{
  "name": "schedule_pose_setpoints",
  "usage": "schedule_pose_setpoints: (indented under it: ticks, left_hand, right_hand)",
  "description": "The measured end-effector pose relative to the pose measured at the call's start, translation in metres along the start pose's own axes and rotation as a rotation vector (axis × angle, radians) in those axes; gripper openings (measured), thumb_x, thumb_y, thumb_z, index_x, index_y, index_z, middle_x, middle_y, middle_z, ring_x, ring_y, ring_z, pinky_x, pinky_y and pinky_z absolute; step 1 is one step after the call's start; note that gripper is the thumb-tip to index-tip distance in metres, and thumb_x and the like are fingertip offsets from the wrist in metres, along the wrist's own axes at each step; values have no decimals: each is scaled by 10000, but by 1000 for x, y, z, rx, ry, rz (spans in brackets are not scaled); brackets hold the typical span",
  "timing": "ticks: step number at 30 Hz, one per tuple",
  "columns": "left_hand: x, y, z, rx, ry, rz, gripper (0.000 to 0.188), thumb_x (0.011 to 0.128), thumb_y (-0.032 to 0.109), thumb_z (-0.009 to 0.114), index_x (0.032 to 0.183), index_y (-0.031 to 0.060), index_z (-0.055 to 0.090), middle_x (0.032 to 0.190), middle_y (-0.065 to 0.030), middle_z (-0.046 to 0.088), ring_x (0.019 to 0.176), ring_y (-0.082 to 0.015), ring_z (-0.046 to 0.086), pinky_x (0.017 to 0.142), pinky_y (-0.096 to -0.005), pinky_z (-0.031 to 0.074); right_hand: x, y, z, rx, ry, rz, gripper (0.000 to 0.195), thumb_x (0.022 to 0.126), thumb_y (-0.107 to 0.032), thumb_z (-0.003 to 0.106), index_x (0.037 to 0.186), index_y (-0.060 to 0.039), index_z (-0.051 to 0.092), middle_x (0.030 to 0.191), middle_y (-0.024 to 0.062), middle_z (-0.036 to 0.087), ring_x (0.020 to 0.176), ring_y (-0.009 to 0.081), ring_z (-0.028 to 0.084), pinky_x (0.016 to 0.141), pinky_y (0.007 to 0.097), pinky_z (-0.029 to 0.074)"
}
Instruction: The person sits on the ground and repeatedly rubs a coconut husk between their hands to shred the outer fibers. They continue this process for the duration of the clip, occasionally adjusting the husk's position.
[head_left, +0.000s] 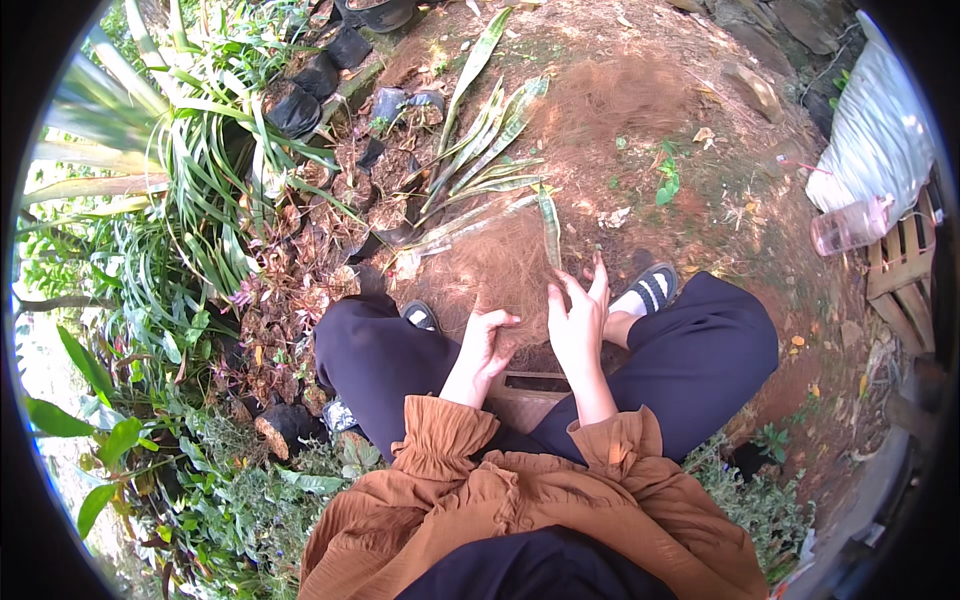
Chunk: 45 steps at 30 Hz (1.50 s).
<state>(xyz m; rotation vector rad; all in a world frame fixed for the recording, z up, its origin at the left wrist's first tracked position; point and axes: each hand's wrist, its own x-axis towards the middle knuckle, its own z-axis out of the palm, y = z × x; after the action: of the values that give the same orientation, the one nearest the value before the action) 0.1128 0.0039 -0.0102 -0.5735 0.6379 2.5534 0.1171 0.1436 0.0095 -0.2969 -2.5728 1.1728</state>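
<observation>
A loose mass of fine brown fibre (487, 262) lies between my knees, close in front of both hands. My left hand (487, 337) is at its near edge, thumb out and the other fingers curled; some strands are around it, and whether it grips them I cannot tell. My right hand (579, 315) is at the fibre's right side with its fingers apart and raised. Just beyond it stands the tip of a variegated snake plant leaf (550, 225); contact with the fingers is unclear. More snake plant leaves (487, 139) lie fanned on the soil farther ahead.
Another patch of brown fibre (619, 97) lies ahead on the soil. Black plant bags (296, 112) and dense green plants (217, 165) fill the left. At the right are a white sack (874, 135), a pink clear bottle (851, 225) and a wooden crate (904, 262). Sandalled feet (652, 289) flank the fibre.
</observation>
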Motion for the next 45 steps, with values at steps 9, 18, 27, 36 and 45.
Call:
schedule_pose_setpoints:
  ticks: [9,18,27,36,45]
  left_hand:
    - [9,-7,27,53,-29,276,763,721,-192,432,1413,118,356,1287,-172,528,1119,-283,585,901,-414,540]
    - [-5,4,7,-236,-512,25,768,719,170,514,1470,160,353,1446,-170,413,1305,-345,442,1067,-495,384]
    - [-4,7,0,-34,-66,-11,675,952,513,447,1483,122,302,1529,-159,303,1385,-383,331,1098,-565,320]
    - [9,0,-7,50,29,19,578,944,487,486,1350,75,470,1315,-148,547,1226,-295,518,1044,-507,391]
    - [-14,7,35,-5,273,175,479,957,415,475,1336,122,471,1357,-116,500,1279,-294,453,1068,-480,370]
  right_hand:
    - [6,-57,-44,119,319,-369,513,806,40,567,1309,-19,483,1351,233,462,1279,382,451,1039,454,394]
    - [-1,-43,-15,-178,-283,-257,495,861,-364,637,1347,-360,542,1573,131,203,1436,400,172,1077,702,113]
    - [-10,-31,-8,-204,-534,-354,317,833,-316,664,1144,-366,700,1608,96,113,1459,436,37,1049,741,-19]
    - [1,-48,-15,258,36,-207,196,843,5,616,1030,-40,655,1166,136,651,1118,289,604,977,378,450]
    - [-25,-37,19,-226,-351,-341,503,860,-324,626,1331,-177,528,1532,98,336,1436,291,263,1128,585,83]
